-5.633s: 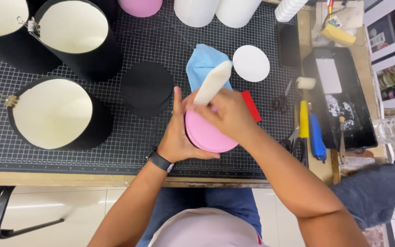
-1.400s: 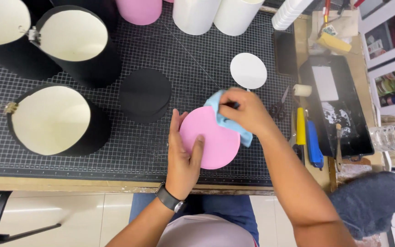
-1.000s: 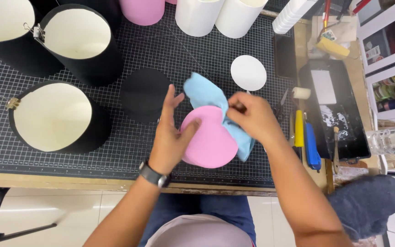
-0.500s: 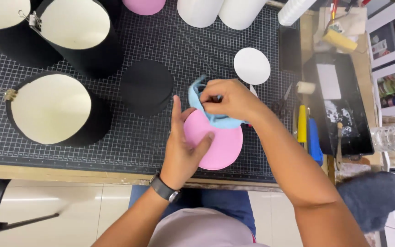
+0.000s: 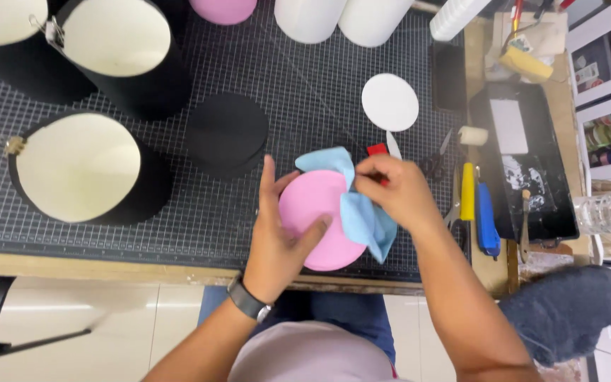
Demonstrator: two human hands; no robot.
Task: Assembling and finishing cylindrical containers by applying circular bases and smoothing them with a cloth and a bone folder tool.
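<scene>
A pink round disc (image 5: 317, 212) lies on the black gridded cutting mat (image 5: 284, 92), near the table's front edge. My left hand (image 5: 277, 233) steadies it, fingers up its left rim and thumb pressed on its top. My right hand (image 5: 394, 191) pinches a light blue cloth (image 5: 358, 212) that drapes over the disc's right side. A small red object (image 5: 377, 150) peeks out just behind my right hand.
Black round boxes with cream insides (image 5: 79, 166) (image 5: 118, 39) stand at the left, with a black lid (image 5: 226, 131) beside them. Behind the hands lies a white disc (image 5: 390, 102). White and pink cylinders line the back. A black tray (image 5: 525, 163), knives (image 5: 476, 205) and scissors (image 5: 434, 164) lie at the right.
My right hand has drawn the blue cloth from the disc's upper part across to its right side. My left hand keeps holding the disc, thumb now on its face.
</scene>
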